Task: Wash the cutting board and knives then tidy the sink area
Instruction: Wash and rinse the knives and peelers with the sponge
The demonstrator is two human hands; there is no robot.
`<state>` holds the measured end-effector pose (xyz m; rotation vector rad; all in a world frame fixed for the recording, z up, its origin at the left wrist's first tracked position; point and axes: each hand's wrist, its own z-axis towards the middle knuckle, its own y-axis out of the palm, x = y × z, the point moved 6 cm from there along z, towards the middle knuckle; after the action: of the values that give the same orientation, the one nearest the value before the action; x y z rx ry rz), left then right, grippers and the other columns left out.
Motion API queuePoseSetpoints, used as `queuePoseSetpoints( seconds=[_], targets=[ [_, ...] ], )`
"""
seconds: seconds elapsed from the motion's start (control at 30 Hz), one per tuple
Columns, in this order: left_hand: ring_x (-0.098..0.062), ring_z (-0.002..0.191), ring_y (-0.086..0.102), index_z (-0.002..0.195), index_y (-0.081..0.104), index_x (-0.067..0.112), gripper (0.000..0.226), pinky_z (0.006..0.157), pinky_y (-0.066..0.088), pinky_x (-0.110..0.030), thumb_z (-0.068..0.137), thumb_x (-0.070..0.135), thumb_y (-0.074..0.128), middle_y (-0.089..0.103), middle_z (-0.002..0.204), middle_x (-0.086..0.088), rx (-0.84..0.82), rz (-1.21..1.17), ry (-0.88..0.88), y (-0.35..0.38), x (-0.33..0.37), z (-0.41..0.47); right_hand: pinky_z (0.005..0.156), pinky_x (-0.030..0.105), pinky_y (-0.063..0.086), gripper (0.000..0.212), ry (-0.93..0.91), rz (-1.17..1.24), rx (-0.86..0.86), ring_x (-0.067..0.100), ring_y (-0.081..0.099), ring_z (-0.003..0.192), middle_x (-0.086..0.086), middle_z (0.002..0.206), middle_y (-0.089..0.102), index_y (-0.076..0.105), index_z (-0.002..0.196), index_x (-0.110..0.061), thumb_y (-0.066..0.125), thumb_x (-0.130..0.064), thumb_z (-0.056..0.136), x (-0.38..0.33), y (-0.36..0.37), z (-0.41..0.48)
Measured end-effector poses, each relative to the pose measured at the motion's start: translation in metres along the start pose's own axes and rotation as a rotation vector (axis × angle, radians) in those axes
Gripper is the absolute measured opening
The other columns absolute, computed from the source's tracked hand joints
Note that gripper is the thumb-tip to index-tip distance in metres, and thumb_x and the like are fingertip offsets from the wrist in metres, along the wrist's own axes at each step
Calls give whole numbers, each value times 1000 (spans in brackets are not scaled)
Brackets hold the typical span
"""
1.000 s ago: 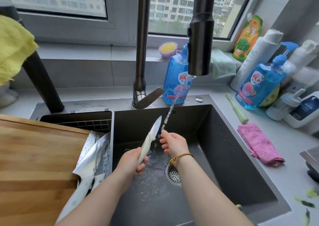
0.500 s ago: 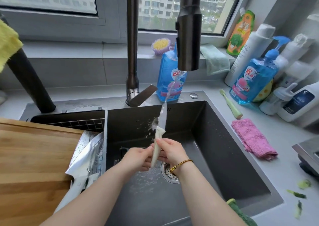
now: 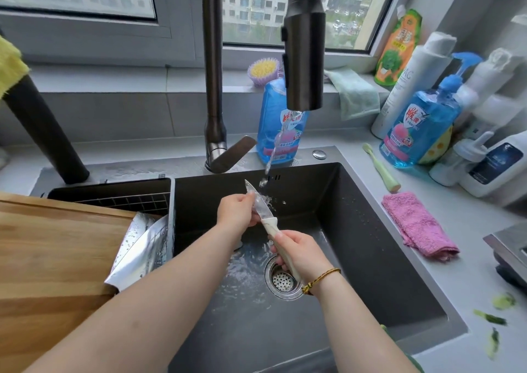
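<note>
1. The step in hand is washing a knife. The small knife (image 3: 266, 215) is held over the sink (image 3: 356, 230), blade pointing far and up, just under the thin stream of water (image 3: 273, 150) from the faucet head (image 3: 304, 59).
2. The right grip (image 3: 303, 254) is closed round the pale handle. The left grip (image 3: 235, 211) pinches the wet blade near its middle, apparently rubbing it clean.
3. The cutting board (image 3: 51, 253) lies at the left over the sink's edge. Two broad knives (image 3: 142, 244) lean in the left compartment beside it, beaded with water.
4. The next move, as I judge it, is to finish rinsing both faces and set this knife with the others. That calls for keeping the fingers off the edge and a firm hold on a slippery handle.
5. Tidying appears not yet done: green scraps (image 3: 490, 318) lie on the table at the near right, and a pink cloth (image 3: 419, 224) lies crumpled beside the sink.
6. As for writing, the tall white bottle (image 3: 410, 81) shows the letters "AC". The blue bottle (image 3: 281, 121) behind the stream and the blue pump bottle (image 3: 422, 133) carry the same red-and-white Chinese label, which is too blurred to read. The print on the orange pouch (image 3: 399, 44) is also unreadable.
</note>
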<state>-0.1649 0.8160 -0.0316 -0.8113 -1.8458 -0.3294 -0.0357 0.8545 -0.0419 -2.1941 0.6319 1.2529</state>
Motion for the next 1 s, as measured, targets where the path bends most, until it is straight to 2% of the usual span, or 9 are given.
queuePoseSetpoints(
  seconds=[0.13, 0.23, 0.3, 0.37, 0.57, 0.7, 0.8, 0.87, 1.0],
  targets=[
    [-14, 86, 60, 100, 55, 15, 22, 83, 51, -30, 82, 19, 67, 60, 91, -1, -156, 120, 55, 11, -8, -6, 54, 19, 38, 24, 32, 65, -17, 9, 44, 56, -1, 69, 52, 58, 81, -18, 41, -23, 97, 5, 4, 4],
    [-8, 68, 56, 80, 57, 12, 9, 58, 45, -17, 85, 17, 64, 60, 76, 1, -133, 102, 42, 6, -11, -7, 51, 18, 38, 24, 58, 112, -44, 8, 44, 53, 0, 69, 53, 57, 80, -18, 41, -21, 97, 8, 7, 6],
    [-7, 58, 54, 70, 56, 12, 24, 48, 42, -14, 92, 22, 54, 59, 67, -1, -76, 28, -13, 1, -12, -5, 46, 15, 37, 23, 66, 134, -63, 5, 44, 47, -1, 68, 53, 56, 81, -17, 40, -18, 97, 10, 9, 6],
    [-8, 56, 55, 73, 57, 10, 30, 46, 44, -13, 96, 27, 45, 59, 65, -2, -2, -37, -77, -3, -13, -2, 43, 14, 36, 24, 67, 143, -70, 3, 44, 42, -1, 66, 53, 56, 80, -17, 39, -17, 97, 10, 10, 6],
    [-10, 59, 57, 72, 58, 9, 26, 60, 49, -20, 90, 28, 56, 61, 68, -4, -50, 39, 28, -4, -13, -5, 47, 16, 37, 23, 53, 121, -107, 6, 44, 49, 0, 67, 53, 57, 82, -17, 39, -18, 97, 10, 11, 3],
    [-13, 62, 61, 81, 63, 6, 37, 59, 50, -21, 96, 32, 41, 64, 69, -5, -34, -55, -74, -12, -16, -12, 49, 17, 40, 12, 39, 172, -66, 10, 48, 54, 3, 73, 56, 49, 91, -19, 39, -16, 98, 7, 12, 1],
    [-16, 83, 62, 92, 68, 12, 24, 79, 50, -30, 91, 31, 53, 67, 85, -3, -201, 35, -45, -10, -31, -33, 58, 21, 44, 12, 25, 187, -33, 12, 54, 66, 3, 78, 59, 50, 92, -16, 40, -18, 97, 4, 21, 0],
    [-10, 91, 59, 100, 65, 23, 14, 80, 46, -26, 89, 27, 57, 66, 92, 4, -273, 53, 2, -14, -40, -53, 66, 21, 45, 13, 9, 170, -22, 10, 54, 78, 0, 87, 59, 52, 98, -15, 41, -21, 97, 0, 32, -4],
    [-17, 115, 52, 135, 43, 21, 45, 90, 46, -29, 92, 18, 54, 50, 126, 0, -203, -55, -36, -35, -58, -72, 66, 18, 45, 7, -52, 179, -14, 4, 53, 83, -7, 92, 58, 51, 95, -23, 43, -23, 96, -15, 55, -14]
  ],
)
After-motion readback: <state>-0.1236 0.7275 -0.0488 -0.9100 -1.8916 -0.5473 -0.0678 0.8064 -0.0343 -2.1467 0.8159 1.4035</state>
